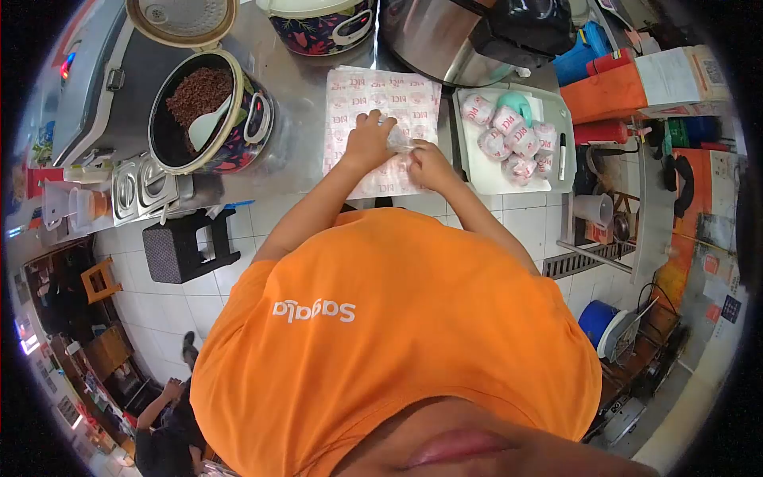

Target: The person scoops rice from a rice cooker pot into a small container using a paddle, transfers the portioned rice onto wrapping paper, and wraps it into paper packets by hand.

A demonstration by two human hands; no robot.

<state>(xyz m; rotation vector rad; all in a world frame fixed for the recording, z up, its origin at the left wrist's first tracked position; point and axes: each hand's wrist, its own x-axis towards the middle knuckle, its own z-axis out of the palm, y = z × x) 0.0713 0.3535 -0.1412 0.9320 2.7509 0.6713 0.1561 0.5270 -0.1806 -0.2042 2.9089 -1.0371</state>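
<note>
A stack of printed wrapping paper (342, 87) with red "RICE" lettering lies in front of me on the steel counter. On it, between my hands, is a small crumpled piece of clear plastic (399, 140); what is inside it, if anything, I cannot make out. My left hand (369, 141) rests on the paper at the plastic's left side, its fingers apart and slightly bent. Closed at the plastic's right edge, my right hand (430, 165) pinches it. Just to the right, a white tray (485, 179) bears several paper-wrapped bundles (521, 141).
An open rice cooker (254, 151) with dark reddish rice (199, 91) and a white scoop (208, 126) stands left. Another patterned cooker (322, 36) and a large steel pot (433, 40) are behind the paper. A marker (563, 157) lies on the tray. Behind me is another person (168, 433).
</note>
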